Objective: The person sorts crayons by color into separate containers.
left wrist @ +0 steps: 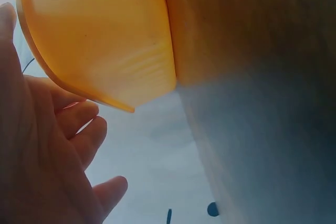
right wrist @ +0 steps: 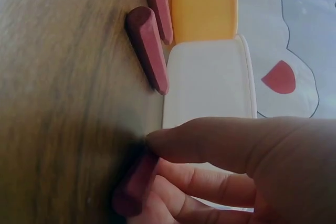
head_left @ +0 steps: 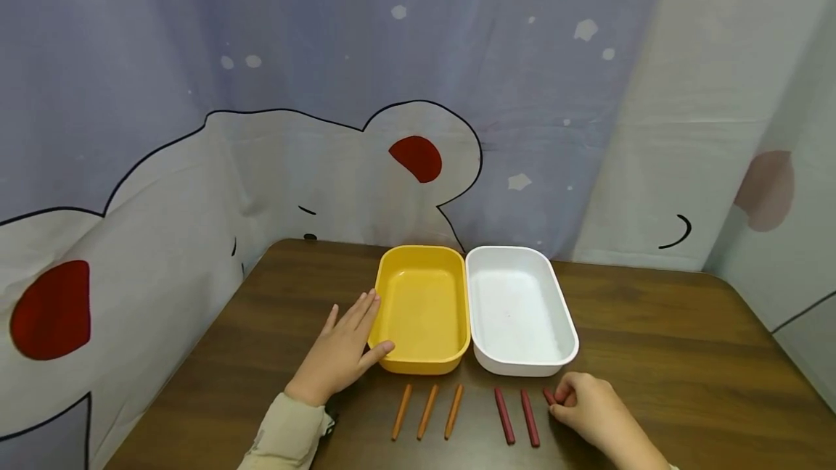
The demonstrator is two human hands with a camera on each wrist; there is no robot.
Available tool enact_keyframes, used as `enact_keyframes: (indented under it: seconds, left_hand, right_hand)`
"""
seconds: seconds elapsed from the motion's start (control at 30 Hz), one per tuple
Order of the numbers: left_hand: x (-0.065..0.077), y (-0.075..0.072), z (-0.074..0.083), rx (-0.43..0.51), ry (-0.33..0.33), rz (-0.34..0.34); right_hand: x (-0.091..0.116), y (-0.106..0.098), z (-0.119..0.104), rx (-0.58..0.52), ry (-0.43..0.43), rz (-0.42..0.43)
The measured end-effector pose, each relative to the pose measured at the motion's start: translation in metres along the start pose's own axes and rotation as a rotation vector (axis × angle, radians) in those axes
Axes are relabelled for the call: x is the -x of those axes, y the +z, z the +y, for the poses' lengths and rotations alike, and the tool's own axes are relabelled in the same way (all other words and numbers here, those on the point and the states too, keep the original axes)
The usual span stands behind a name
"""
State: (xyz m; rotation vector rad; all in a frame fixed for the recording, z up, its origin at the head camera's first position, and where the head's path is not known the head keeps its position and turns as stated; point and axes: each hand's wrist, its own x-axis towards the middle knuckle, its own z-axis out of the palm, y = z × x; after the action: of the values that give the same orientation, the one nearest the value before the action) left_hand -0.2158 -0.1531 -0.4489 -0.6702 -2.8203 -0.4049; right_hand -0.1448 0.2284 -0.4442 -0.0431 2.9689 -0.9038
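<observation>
You're pinching likely-light, stiff red stick point(right wrist: 135, 186) in right hand point(head_left: 593, 412), best held mid-length; straight-fingered left hand point(head_left: 341, 354) touching yellow tray point(head_left: 424, 367) near far edge of desk point(head_left: 643, 332)

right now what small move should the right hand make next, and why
Probably raise the pinched dark red stick above the rim of the white tray: the thumb and fingers of the right hand have hold of it, it sits lower than that rim, and the tray, with nothing in it, stands open just beyond.
</observation>
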Motion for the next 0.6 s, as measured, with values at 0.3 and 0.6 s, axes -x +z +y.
enact_keyframes:
  seconds: [0.3,0.6]
  left_hand:
    - [-0.0004,0.0004,0.0001,0.019,-0.002,-0.041]
    - [-0.0008,0.0006,0.0,0.03,0.016,-0.046]
  right_hand:
    - [0.0,-0.0001,0.0009,0.019,-0.016,0.015]
    - [-0.0009,-0.0031,-0.0016,-0.011,-0.027,0.037]
